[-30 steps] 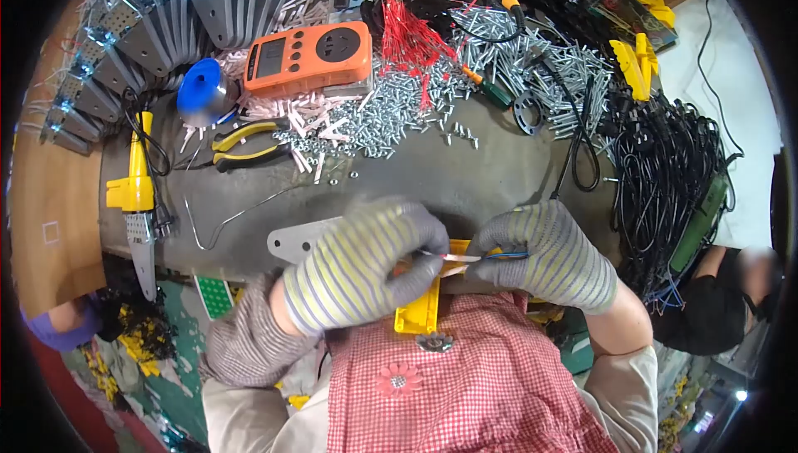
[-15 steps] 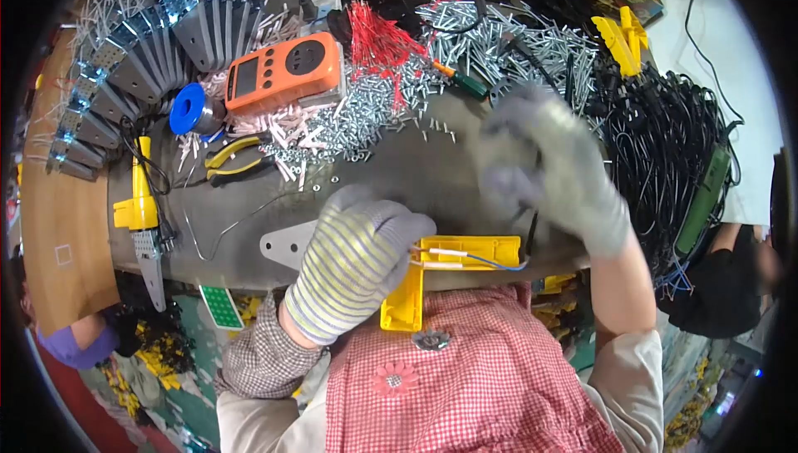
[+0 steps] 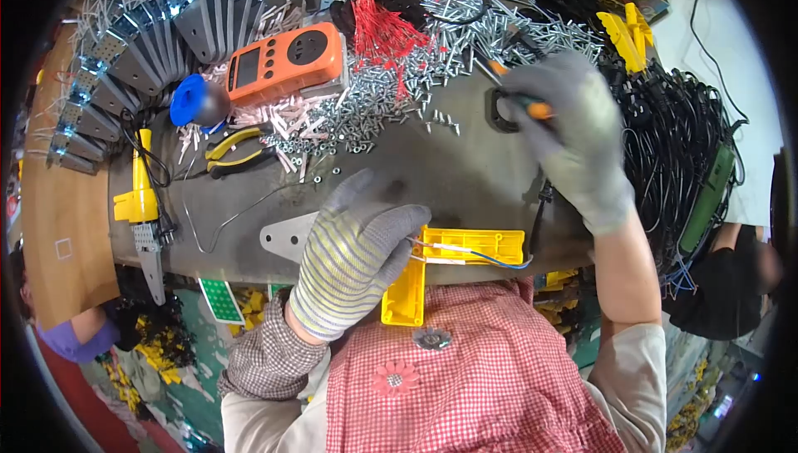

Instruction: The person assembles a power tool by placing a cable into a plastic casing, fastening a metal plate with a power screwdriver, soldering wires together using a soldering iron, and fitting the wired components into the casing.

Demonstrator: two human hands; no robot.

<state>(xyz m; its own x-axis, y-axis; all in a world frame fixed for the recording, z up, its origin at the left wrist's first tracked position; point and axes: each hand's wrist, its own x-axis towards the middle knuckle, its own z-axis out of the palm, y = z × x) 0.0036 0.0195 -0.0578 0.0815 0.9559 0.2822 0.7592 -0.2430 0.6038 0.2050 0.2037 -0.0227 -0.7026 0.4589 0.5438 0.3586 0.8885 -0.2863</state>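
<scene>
My gloved left hand [image 3: 353,258] is closed over the joint of a yellow plastic housing [image 3: 478,247], an open shell with one arm pointing right and another towards me. White and blue wires [image 3: 465,251] run from beside my fingertips along the right arm. Out from under the hand, to the left, sticks a grey metal plate [image 3: 287,238] with holes. My gloved right hand [image 3: 573,137], slightly blurred, grips a screwdriver [image 3: 539,110] with orange on its handle, above the bench right of the screw pile. Its tip is hard to make out.
Screws [image 3: 374,108] lie heaped behind, with red wires or pins [image 3: 382,29] and an orange meter [image 3: 287,62]. Pliers [image 3: 237,152], a blue-ended spool [image 3: 189,101] and a yellow-handled piece [image 3: 145,187] are to the left. Black cables [image 3: 682,137] pile up on the right.
My right hand has picked up the screwdriver that lay by the screws, and has shifted slightly. My left hand stays at the housing, its index finger now lifted and spread more.
</scene>
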